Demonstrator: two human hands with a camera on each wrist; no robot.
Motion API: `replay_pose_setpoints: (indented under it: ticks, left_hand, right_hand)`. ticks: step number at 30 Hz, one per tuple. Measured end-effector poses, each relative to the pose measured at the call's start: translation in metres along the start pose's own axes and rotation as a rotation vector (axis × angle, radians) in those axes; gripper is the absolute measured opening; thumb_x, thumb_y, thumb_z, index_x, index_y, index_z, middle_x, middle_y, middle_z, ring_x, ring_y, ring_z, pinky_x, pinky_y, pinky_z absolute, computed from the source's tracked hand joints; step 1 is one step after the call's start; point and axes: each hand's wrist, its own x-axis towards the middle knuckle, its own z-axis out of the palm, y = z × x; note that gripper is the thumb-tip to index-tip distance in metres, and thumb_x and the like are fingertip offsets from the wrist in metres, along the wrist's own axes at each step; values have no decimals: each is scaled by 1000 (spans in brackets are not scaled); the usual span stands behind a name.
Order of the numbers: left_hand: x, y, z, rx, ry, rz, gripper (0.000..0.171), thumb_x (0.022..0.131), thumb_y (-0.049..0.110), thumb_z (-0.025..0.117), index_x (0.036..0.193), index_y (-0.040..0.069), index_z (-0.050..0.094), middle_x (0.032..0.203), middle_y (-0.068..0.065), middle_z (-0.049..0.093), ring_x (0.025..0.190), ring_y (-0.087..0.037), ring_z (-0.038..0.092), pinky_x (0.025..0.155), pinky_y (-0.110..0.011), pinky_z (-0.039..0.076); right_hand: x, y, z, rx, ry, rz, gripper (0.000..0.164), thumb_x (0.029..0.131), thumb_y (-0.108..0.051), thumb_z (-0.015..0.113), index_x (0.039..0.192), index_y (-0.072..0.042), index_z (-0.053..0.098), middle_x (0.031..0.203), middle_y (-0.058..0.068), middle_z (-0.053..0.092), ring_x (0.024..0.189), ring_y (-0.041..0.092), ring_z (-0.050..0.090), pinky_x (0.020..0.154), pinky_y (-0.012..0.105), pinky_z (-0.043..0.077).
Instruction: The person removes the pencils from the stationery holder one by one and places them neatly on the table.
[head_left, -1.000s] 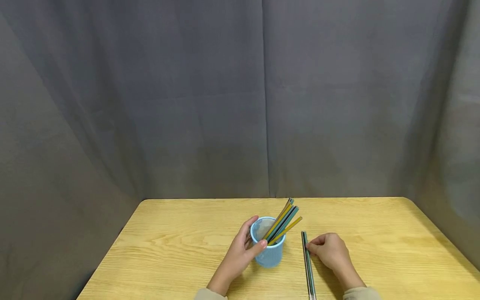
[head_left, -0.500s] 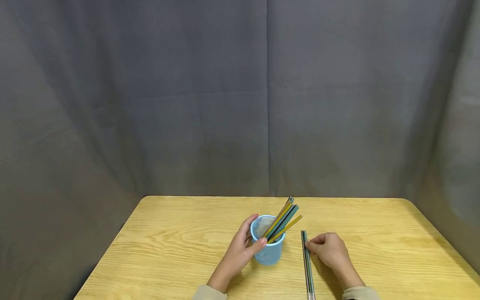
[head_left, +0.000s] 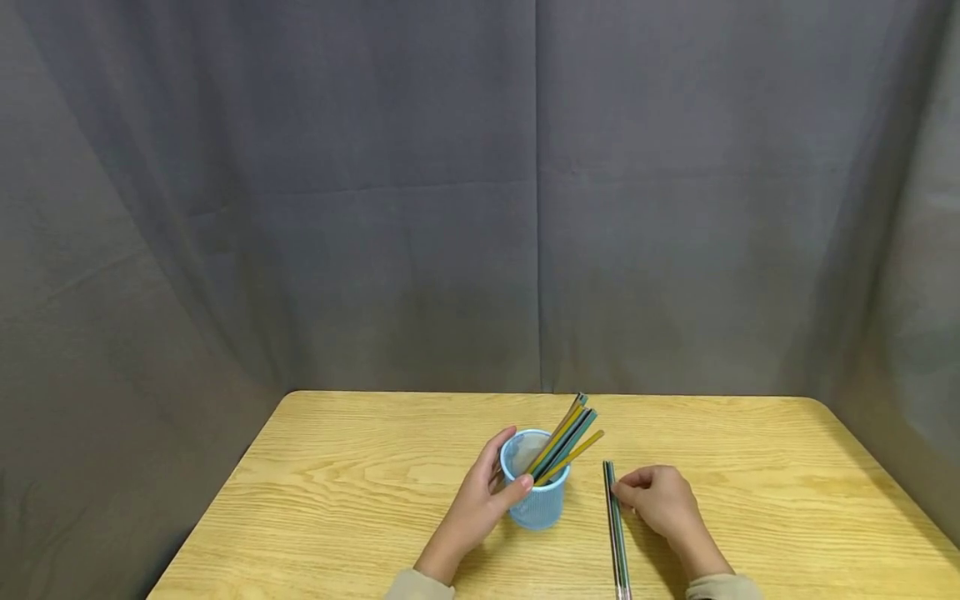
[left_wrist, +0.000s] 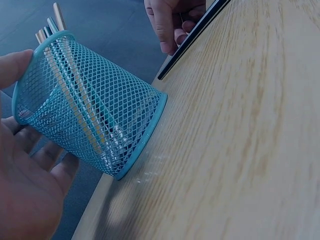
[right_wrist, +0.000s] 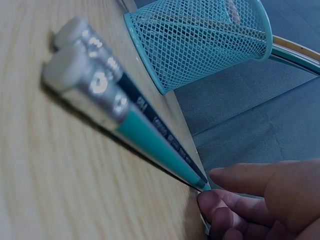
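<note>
A light-blue mesh pencil cup point(head_left: 537, 507) stands on the wooden table with several pencils point(head_left: 562, 450) leaning to the right in it, yellow, teal and dark. My left hand point(head_left: 480, 500) grips it from the left, thumb at the near rim and a finger behind the far side; in the left wrist view the thumb point(left_wrist: 15, 67) meets the rim. To the right, a teal pencil point(right_wrist: 150, 142) and a black pencil point(right_wrist: 162, 125) lie side by side, white erasers toward me. My right hand point(head_left: 663, 504) pinches the teal one near its far end.
The wooden table point(head_left: 360, 483) has rounded far corners, with its back edge against a grey curtain point(head_left: 405, 250). More curtain hangs along both sides. The cup stands a short gap left of the two lying pencils.
</note>
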Motion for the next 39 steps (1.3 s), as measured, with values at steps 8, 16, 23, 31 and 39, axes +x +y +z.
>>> replay_pose_setpoints:
  ticks: [8, 16, 23, 31, 39]
  left_hand:
    - [0, -2, -1, -20, -14, 8, 69, 100, 18, 60, 157, 12, 22, 150, -17, 40, 139, -32, 38, 115, -50, 28]
    - [-1, -1, -3, -5, -2, 19, 64, 100, 18, 60, 155, 16, 28, 149, -15, 42, 138, -30, 39, 114, -48, 30]
    - [0, -3, 0, -24, 0, 43, 65, 99, 17, 61, 155, 13, 27, 150, -17, 40, 139, -32, 37, 114, -48, 29]
    - [-1, -3, 0, -34, 9, 8, 66, 99, 19, 62, 155, 12, 27, 147, -16, 43, 137, -30, 40, 115, -46, 30]
    - [0, -1, 0, -39, 8, 21, 66, 99, 17, 62, 155, 10, 27, 147, -16, 44, 137, -30, 40, 115, -47, 29]
  right_hand:
    - [0, -3, -2, 35, 17, -7, 13, 85, -15, 75, 83, -2, 74, 67, 0, 64, 65, 15, 56, 58, 29, 44]
    - [0, -5, 1, 113, 19, 0, 11, 86, -12, 74, 86, -1, 73, 66, 3, 63, 61, 17, 57, 52, 27, 45]
    - [1, -11, -5, 113, 18, -20, 14, 87, -15, 74, 92, -2, 75, 77, 1, 68, 73, 16, 59, 61, 28, 48]
    - [-1, -23, -9, 200, 24, -44, 16, 90, -15, 73, 97, -1, 75, 86, 4, 70, 79, 21, 63, 62, 26, 52]
    - [-6, -32, -13, 218, 28, -69, 17, 91, -17, 73, 100, -3, 75, 88, 3, 70, 78, 17, 60, 63, 26, 51]
